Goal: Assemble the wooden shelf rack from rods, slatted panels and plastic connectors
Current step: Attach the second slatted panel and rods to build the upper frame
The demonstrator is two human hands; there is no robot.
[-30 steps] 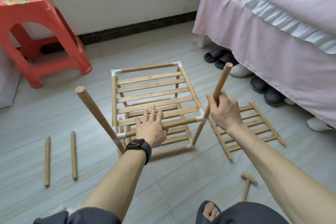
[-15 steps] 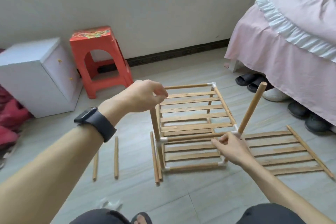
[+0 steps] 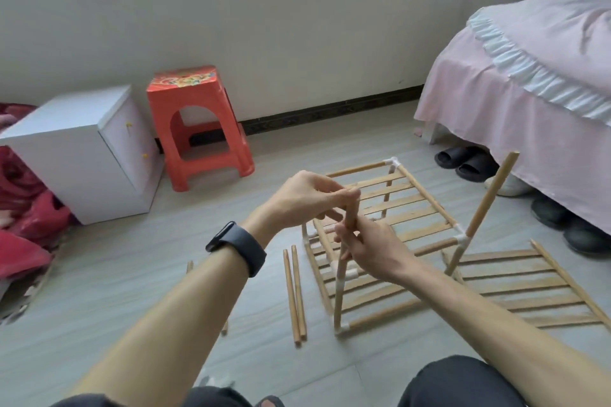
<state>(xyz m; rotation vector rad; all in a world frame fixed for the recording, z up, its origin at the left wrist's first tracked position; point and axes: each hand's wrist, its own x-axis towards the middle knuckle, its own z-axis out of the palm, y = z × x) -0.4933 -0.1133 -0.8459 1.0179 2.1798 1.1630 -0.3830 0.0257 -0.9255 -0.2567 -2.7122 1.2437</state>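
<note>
The part-built wooden rack (image 3: 393,221) stands on the floor with two slatted tiers joined by white plastic connectors (image 3: 462,239). At its near left corner an upright rod (image 3: 340,287) rises from a connector. My left hand (image 3: 307,196) pinches the top end of that rod. My right hand (image 3: 370,248) grips the same rod lower down, just above the upper tier. A second upright rod (image 3: 491,196) leans at the near right corner, untouched. A loose slatted panel (image 3: 525,284) lies flat on the floor to the right.
Two loose rods (image 3: 295,294) lie side by side left of the rack, another rod (image 3: 224,329) partly hidden under my left forearm. A red plastic stool (image 3: 195,125) and white cabinet (image 3: 82,152) stand by the wall. A pink-skirted bed (image 3: 529,102) with shoes (image 3: 463,160) beneath is at right.
My right hand left the near right corner and came across to grip the left upright rod. My left hand stayed at that rod's top. The view shifted slightly.
</note>
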